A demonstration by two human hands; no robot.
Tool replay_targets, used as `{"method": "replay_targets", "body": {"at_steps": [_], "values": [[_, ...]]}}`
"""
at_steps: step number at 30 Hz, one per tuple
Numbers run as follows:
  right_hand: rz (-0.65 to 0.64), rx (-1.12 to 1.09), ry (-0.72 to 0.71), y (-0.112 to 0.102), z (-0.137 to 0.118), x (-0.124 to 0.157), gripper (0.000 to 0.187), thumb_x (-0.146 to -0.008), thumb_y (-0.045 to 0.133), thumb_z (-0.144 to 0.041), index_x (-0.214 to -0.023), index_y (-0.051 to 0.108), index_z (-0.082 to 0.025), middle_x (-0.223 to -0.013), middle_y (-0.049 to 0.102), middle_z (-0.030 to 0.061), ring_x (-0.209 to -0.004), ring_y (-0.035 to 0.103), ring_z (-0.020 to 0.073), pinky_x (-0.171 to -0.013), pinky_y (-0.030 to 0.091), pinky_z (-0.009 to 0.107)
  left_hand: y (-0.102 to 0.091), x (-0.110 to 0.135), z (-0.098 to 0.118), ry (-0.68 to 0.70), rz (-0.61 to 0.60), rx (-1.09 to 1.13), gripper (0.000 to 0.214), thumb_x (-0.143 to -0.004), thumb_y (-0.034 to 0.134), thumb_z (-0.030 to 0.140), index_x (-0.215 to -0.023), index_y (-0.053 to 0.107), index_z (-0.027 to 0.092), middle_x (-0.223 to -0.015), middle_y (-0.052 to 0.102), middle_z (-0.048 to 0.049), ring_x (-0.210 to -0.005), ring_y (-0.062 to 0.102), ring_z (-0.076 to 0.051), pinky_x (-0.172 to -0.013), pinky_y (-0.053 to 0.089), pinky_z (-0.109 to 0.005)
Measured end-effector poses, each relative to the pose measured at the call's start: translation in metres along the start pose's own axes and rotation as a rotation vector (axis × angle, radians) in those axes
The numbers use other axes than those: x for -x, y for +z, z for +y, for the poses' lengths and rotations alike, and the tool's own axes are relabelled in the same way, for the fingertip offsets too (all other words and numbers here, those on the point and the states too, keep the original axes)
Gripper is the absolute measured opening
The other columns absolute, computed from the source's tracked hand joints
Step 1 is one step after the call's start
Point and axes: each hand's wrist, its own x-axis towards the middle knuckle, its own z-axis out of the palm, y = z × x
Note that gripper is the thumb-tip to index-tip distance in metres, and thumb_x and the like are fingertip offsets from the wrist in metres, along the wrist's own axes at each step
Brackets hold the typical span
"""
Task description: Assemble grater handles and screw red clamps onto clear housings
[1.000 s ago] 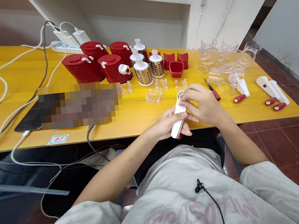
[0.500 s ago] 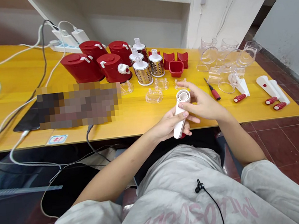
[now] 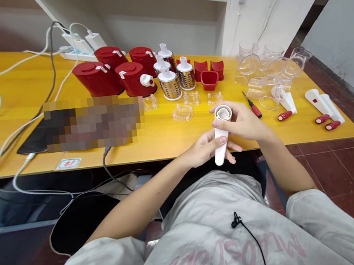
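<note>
Both hands held one white handle piece just above the near edge of the yellow table, in front of the person's chest. The left hand wrapped around the lower end of it from below, thumb on top, so it did not wobble. The right hand closed around the round open top, with fingers curled behind the ring, maybe to turn it or to feel inside (the hollow end faced up toward the camera). The piece stood nearly upright, tipped a little to the right. A small red screwdriver lay just beyond the right hand, close enough to grab. More white handles with red knobs lay far to the right. Clear plastic lids sat in a row just behind the hands, and shiny metal drums stood beside the red bases farther back. Clear funnels were grouped at the back right. Like parts sat together, which made each kind easy to find.
</note>
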Motion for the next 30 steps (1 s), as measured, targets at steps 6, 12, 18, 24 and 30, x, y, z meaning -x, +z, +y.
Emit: {"method": "replay_targets", "body": {"at_steps": [6, 12, 18, 24, 30], "values": [[0.058, 0.061, -0.013, 0.0, 0.0, 0.0, 0.066, -0.097, 0.071, -0.065, -0.126, 0.066, -0.006, -0.102, 0.067, 0.003, -0.087, 0.05, -0.0069, -0.077, 0.043, 0.005, 0.004, 0.0, 0.0, 0.026, 0.061, -0.048, 0.067, -0.097, 0.088, 0.073, -0.122, 0.059, 0.017, -0.107, 0.09, -0.0212, -0.066, 0.086, -0.024, -0.063, 0.07, -0.03], [0.034, 0.076, -0.041, 0.001, -0.003, 0.0, 0.065, -0.097, 0.072, -0.064, -0.125, 0.066, -0.006, -0.108, 0.069, 0.0041, -0.091, 0.053, -0.0066, -0.081, 0.047, 0.005, 0.01, -0.002, 0.0, 0.055, 0.056, -0.046, 0.063, -0.097, 0.089, 0.071, -0.109, 0.062, 0.016, -0.094, 0.088, -0.0138, -0.062, 0.082, -0.02, -0.066, 0.073, -0.031], [-0.049, 0.06, -0.051, -0.004, -0.006, 0.005, 0.078, -0.094, 0.072, -0.071, -0.14, 0.064, -0.009, -0.113, 0.071, 0.0055, -0.093, 0.056, -0.0055, -0.085, 0.052, 0.007, 0.016, 0.0, 0.003, 0.059, 0.029, -0.074, 0.061, -0.099, 0.086, 0.072, -0.103, 0.063, 0.016, -0.083, 0.083, -0.0078, -0.06, 0.079, -0.017, -0.069, 0.074, -0.031], [-0.013, 0.078, -0.055, -0.002, -0.001, 0.001, 0.075, -0.096, 0.069, -0.07, -0.139, 0.063, -0.008, -0.118, 0.07, 0.0062, -0.098, 0.058, -0.0047, -0.091, 0.055, 0.009, 0.016, 0.0, 0.0, 0.091, 0.046, -0.035, 0.06, -0.102, 0.084, 0.07, -0.113, 0.053, 0.02, -0.083, 0.084, -0.0056, -0.057, 0.079, -0.017, -0.066, 0.074, -0.03], [0.031, 0.148, -0.044, 0.001, -0.002, 0.0, 0.073, -0.097, 0.066, -0.073, -0.129, 0.065, -0.007, -0.112, 0.068, 0.0052, -0.098, 0.055, -0.0041, -0.09, 0.05, 0.009, 0.013, -0.002, -0.001, 0.08, 0.06, -0.011, 0.062, -0.096, 0.094, 0.063, -0.114, 0.055, 0.018, -0.086, 0.086, -0.0082, -0.059, 0.08, -0.017, -0.064, 0.072, -0.027]]}}
